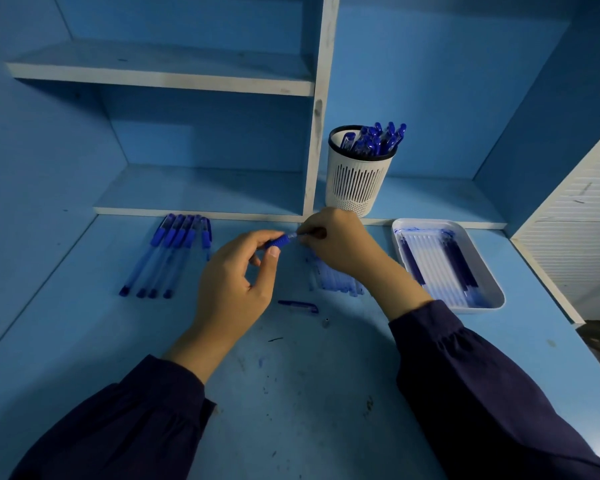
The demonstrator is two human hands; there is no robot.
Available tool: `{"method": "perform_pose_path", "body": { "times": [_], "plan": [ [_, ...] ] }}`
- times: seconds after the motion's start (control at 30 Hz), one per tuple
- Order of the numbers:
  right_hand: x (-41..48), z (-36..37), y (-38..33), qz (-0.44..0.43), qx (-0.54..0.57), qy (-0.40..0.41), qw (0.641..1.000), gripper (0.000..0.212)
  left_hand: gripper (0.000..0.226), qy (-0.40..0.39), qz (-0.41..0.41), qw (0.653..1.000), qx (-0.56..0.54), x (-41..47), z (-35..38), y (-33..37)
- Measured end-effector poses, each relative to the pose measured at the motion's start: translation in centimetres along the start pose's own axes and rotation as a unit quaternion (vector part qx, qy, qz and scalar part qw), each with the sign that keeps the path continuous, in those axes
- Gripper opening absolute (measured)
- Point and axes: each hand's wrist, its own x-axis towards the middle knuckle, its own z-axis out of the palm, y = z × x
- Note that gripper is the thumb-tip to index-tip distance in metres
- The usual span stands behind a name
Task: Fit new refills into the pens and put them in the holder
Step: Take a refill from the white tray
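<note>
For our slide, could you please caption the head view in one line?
Left hand and right hand hold one blue pen over the desk, the white pen holder behind.

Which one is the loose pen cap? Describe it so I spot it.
Start at the white tray on the right of the desk. Left of it, near the desk's middle, lies the pen cap. It is short, dark blue and lies alone, unlike the full-length pens lined up at far left.

Blue desk [291, 393], capped pens [167, 258], white tray [478, 308], loose cap [298, 306]
</note>
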Motion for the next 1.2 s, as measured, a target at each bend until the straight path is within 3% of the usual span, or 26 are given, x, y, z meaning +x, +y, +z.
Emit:
{"method": "perform_pose_path", "body": {
  "times": [0.2,0.47,0.7,0.93,1.2],
  "plan": [
    [-3.6,-4.9,2.8,0.103,0.074,0.043,0.991,0.014,0.023,-0.03,0.016,0.999,-0.033,0.4,0.7,0.5],
    [-8.4,-8.7,8.6,0.234,0.026,0.045,0.971,0.02,0.024,-0.087,0.047,0.994,-0.041,1.5,2.0,0.7],
    [-9.0,-8.7,9.0,0.255,0.066,0.028,0.964,0.014,0.025,-0.101,0.043,0.993,-0.036,1.1,2.1,0.6],
    [-9.1,-8.7,9.1,0.253,0.055,0.015,0.966,0.026,0.027,-0.106,0.046,0.993,-0.028,1.0,1.8,0.8],
    [-9.3,-8.5,8.7,0.238,0.007,0.022,0.971,0.01,0.027,-0.111,0.044,0.992,-0.027,1.0,1.8,0.6]
  ]
}}
